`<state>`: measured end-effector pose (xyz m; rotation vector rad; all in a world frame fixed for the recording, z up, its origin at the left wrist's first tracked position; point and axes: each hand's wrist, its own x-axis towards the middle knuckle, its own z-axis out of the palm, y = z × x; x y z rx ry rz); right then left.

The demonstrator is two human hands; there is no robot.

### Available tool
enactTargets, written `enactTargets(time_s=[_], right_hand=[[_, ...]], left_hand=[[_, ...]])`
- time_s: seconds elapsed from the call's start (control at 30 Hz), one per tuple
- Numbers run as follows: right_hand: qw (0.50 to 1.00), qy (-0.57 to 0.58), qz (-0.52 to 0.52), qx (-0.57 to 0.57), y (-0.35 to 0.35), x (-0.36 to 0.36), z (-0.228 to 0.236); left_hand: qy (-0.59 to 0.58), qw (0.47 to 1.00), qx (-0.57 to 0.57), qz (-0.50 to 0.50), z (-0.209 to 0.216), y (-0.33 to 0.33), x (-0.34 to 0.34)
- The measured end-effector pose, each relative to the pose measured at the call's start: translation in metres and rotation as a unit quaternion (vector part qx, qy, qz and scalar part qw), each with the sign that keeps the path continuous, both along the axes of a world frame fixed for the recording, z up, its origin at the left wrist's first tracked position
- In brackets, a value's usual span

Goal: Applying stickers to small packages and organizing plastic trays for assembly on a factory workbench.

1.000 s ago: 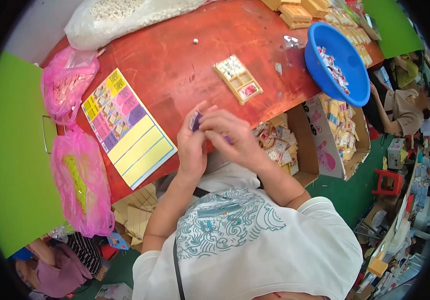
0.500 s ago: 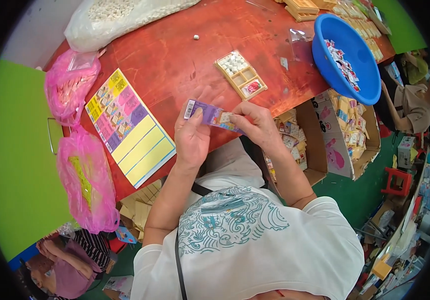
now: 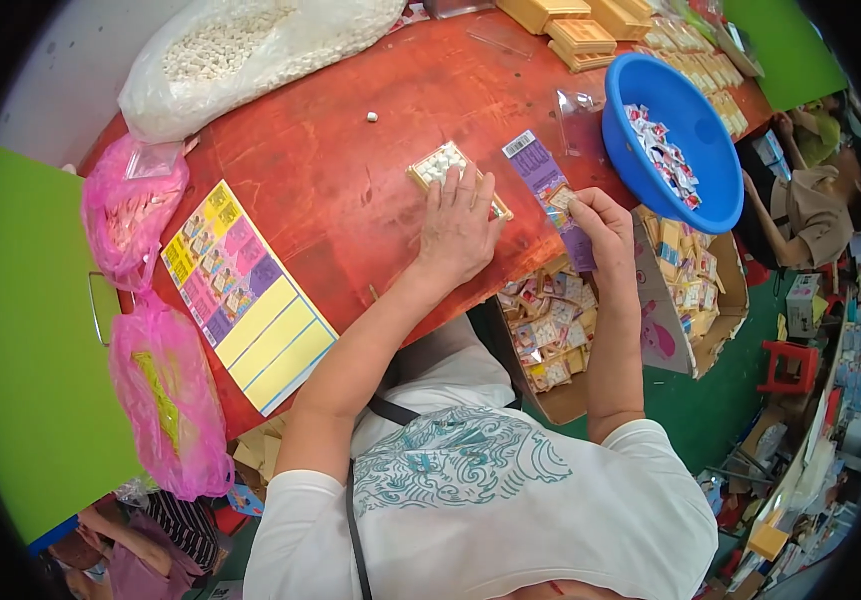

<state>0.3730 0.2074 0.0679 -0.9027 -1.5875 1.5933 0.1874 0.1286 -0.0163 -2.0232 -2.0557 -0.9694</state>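
Note:
My left hand lies over a small tan compartment tray on the red table, fingers stretched out across it. White cube-like pieces show at the tray's far end. The hand covers most of its nearer part. To the right, my right hand pinches a purple printed strip between thumb and fingers. Its barcode end points away from me, and the strip hangs over the table's front edge.
At left lies a yellow, pink and purple printed sheet, beside pink plastic bags. A clear bag of white pieces lies at the back. A blue basin with small packets stands right, above boxes of packed trays. One white piece lies alone.
My left hand has let go of the purple strip and moved forward onto the tray. My right hand has carried the strip to the right and turned it more upright.

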Motion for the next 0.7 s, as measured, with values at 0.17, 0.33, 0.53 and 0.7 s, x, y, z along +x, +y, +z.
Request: enactTargets(time_s=[0.17,0.33,0.53,0.7], right_hand=[[1.0,-0.016,0.021,0.011,0.021,-0.008,-0.016],[0.997,-0.021,0.055,-0.048,0.031,-0.03,-0.022],[0.958,0.11,0.156,-0.213,0.032,-0.081,-0.027],[0.908,0.156,0.212,-0.327,0.009,-0.13,-0.047]], left_hand=[[0.035,0.999,-0.031,-0.004,-0.008,0.006,-0.002],[0.044,0.998,-0.022,-0.03,0.003,-0.008,-0.01],[0.031,0.994,-0.063,-0.078,0.015,-0.064,-0.017],[0.036,0.992,-0.063,-0.105,0.01,-0.092,-0.021]])
